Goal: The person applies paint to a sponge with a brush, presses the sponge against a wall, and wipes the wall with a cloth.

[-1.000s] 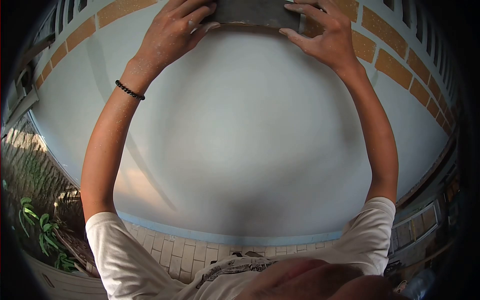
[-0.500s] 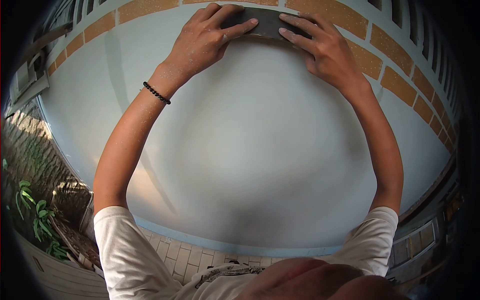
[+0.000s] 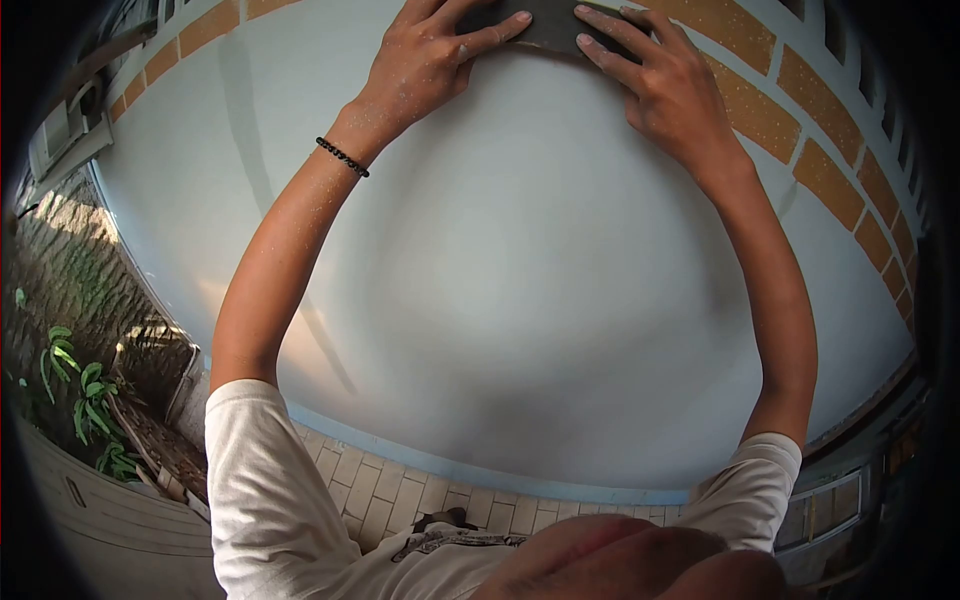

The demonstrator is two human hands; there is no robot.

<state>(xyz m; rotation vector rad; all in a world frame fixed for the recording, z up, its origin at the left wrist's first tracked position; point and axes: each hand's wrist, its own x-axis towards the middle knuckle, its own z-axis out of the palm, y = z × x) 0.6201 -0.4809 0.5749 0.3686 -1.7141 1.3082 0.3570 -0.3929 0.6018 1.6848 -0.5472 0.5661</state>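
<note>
Up high against the pale wall (image 3: 500, 260), a dark grey sheet of what looks like sandpaper (image 3: 552, 28) lies between my two hands. My left hand (image 3: 425, 62) holds its left end, the index finger reaching across the surface. On the right end, the fingers of my right hand (image 3: 668, 95) press flat and slightly apart. The top of the sheet and some left fingertips are cut off by the upper frame edge. Pale specks dot my hands and forearms. A black bead bracelet (image 3: 342, 157) circles my left wrist.
Orange brick-pattern blocks (image 3: 750, 115) border the wall at the upper right, with dark vertical slots beyond. A light blue strip (image 3: 450, 465) runs along the wall's foot above floor tiles (image 3: 385, 495). Green plants (image 3: 95, 400) grow by a rough bank at the left.
Both hands and the sheet appear higher and slightly farther right in the view. The wall and surroundings have also shifted a little as the head view turned. The grip looks the same.
</note>
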